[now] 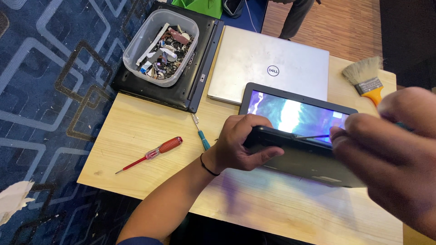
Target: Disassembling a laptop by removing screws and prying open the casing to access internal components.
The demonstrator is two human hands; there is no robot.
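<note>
The dark laptop (309,154) sits between the two hands, propped open on its edge on the wooden table (136,136), with its lit blue and white screen (295,115) facing up and away and its black base lifted toward the camera. The left hand (243,145) is clamped on the near left corner of the base, thumb underneath and fingers curled over the top edge. The right hand (390,149) is close to the camera and blurred; it appears closed around a thin tool (313,136) whose dark tip lies at the seam where base and screen meet, though the grip itself cannot be made out clearly.

To do this well, I judge that the left hand should hold the base firmly so the tool tip does not skid onto the screen, and that the tip should stay in the seam with light, even pressure.

The laptop looks matte black, thick-edged and a little worn, with a pale label on the underside.

Just left of the left hand lie a small teal-handled screwdriver (202,136) and, farther left, a red-handled screwdriver (152,154). Beyond the hands rests a closed silver laptop (268,68), and beside it a closed black laptop (190,86) carrying a clear plastic tub (136,50) of small parts. A paintbrush (365,79) with an orange handle lies just above the right hand.
</note>
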